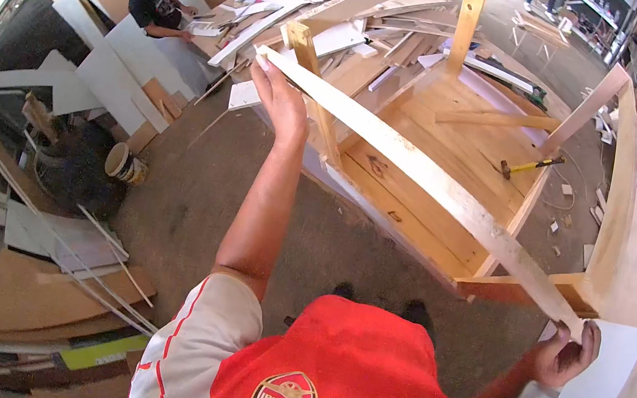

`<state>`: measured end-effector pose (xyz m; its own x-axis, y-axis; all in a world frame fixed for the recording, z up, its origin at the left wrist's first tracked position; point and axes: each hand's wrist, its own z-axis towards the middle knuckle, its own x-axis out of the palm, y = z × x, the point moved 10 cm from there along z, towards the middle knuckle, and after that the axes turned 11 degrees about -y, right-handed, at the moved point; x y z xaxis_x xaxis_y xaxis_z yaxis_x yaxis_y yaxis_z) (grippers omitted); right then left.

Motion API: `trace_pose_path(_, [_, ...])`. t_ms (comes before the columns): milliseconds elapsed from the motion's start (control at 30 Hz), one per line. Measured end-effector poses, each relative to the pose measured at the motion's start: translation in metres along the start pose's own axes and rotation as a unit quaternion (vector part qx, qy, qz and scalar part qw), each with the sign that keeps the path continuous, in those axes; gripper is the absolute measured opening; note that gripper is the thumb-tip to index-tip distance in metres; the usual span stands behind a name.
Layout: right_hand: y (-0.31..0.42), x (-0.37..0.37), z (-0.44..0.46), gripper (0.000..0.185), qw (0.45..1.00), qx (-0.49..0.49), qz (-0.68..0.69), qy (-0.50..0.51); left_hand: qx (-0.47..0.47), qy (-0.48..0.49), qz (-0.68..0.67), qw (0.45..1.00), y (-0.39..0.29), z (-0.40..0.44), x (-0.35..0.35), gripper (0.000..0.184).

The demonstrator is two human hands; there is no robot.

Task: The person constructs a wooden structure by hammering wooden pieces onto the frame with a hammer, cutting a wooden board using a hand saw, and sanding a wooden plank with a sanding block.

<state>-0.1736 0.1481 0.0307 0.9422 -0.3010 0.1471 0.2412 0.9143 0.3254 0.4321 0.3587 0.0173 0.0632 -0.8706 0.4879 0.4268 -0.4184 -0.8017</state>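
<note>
left hand (281,105) closed loosely on one board (411,157), right hand (566,358) pinching its opposite end, one hammer (532,166), one wooden frame (417,218)

Glare at upper left, strong fisheye curvature, black corners

Pale cream board (442,184), red-white shirt (376,380)

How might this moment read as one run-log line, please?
wooden strip: held at both ends; left hand: left end; right hand: right end; hammer: unheld
</note>
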Motion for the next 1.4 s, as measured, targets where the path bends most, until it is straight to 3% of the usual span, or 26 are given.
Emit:
trace_pose_path(100, [0.021,0.021,0.001,0.026,0.999,0.021,-0.017,-0.017,0.061,-0.020,0.078,0.995,0.010,0.019,0.000,0.051])
trace_pose_path(200, [0.037,0.034,0.006,0.026,0.994,-0.048,-0.094,-0.004,0.048,0.011,0.059,0.997,0.015,0.023,0.015,0.052])
trace_pose_path(300, [0.037,0.037,0.004,0.025,0.994,-0.039,-0.102,-0.010,0.061,0.024,0.032,0.997,0.021,0.027,0.022,0.052])
trace_pose_path(400, [0.038,0.042,0.003,0.025,0.991,-0.079,-0.107,-0.017,0.064,-0.011,0.055,0.996,0.021,0.025,0.022,0.053])
trace_pose_path(467, [0.032,0.039,-0.002,0.025,0.989,-0.080,-0.118,-0.032,-0.018,-0.059,0.137,0.989,0.029,0.023,0.018,0.061])
trace_pose_path(500, [0.029,0.036,-0.004,0.023,0.987,-0.072,-0.135,-0.053,0.063,-0.037,0.150,0.986,0.063,0.042,0.008,0.062])
trace_pose_path(533, [0.039,0.047,0.002,0.022,0.992,-0.060,-0.096,-0.053,0.133,-0.027,0.257,0.957,0.042,0.037,0.012,0.060])
trace_pose_path(633, [0.042,0.045,0.001,0.027,0.978,-0.098,-0.180,-0.048,0.115,-0.034,0.174,0.977,0.042,0.035,0.020,0.060])
trace_pose_path(667, [0.043,0.046,0.001,0.027,0.970,-0.100,-0.219,-0.036,0.199,-0.059,0.267,0.941,0.032,0.032,0.021,0.066])
trace_pose_path(700, [0.048,0.048,0.004,0.027,0.969,-0.106,-0.221,-0.033,0.135,-0.026,0.229,0.964,0.011,0.017,0.037,0.071])
trace_pose_path(733, [0.040,0.045,0.001,0.029,0.969,-0.122,-0.212,-0.022,0.124,-0.025,0.170,0.977,0.001,0.009,0.042,0.072])
trace_pose_path(767, [0.042,0.043,0.000,0.031,0.964,-0.118,-0.234,-0.031,0.166,-0.060,0.185,0.967,0.006,0.016,0.034,0.072])
trace_pose_path(833, [0.038,0.043,-0.006,0.036,0.967,-0.097,-0.221,-0.079,0.150,-0.049,0.180,0.971,0.011,0.019,0.036,0.065])
trace_pose_path(933, [0.028,0.037,-0.011,0.059,0.972,-0.062,-0.144,-0.174,0.071,-0.044,0.068,0.994,0.017,0.015,0.038,0.059])
trace_pose_path(1067, [0.017,0.032,-0.018,0.065,0.969,0.007,-0.166,-0.182,0.018,-0.059,0.004,0.998,0.031,0.021,0.035,0.057])
trace_pose_path(1133, [0.013,0.032,-0.020,0.059,0.966,0.028,-0.171,-0.192,0.053,-0.067,0.029,0.996,0.033,0.028,0.032,0.056])
trace_pose_path(1233, [0.008,0.029,-0.026,0.052,0.964,0.033,-0.203,-0.170,-0.013,-0.057,0.020,0.998,0.033,0.020,0.036,0.050])
trace_pose_path(1400, [0.008,0.027,-0.025,0.059,0.957,0.021,-0.226,-0.182,-0.005,-0.053,-0.002,0.999,0.030,0.014,0.040,0.052])
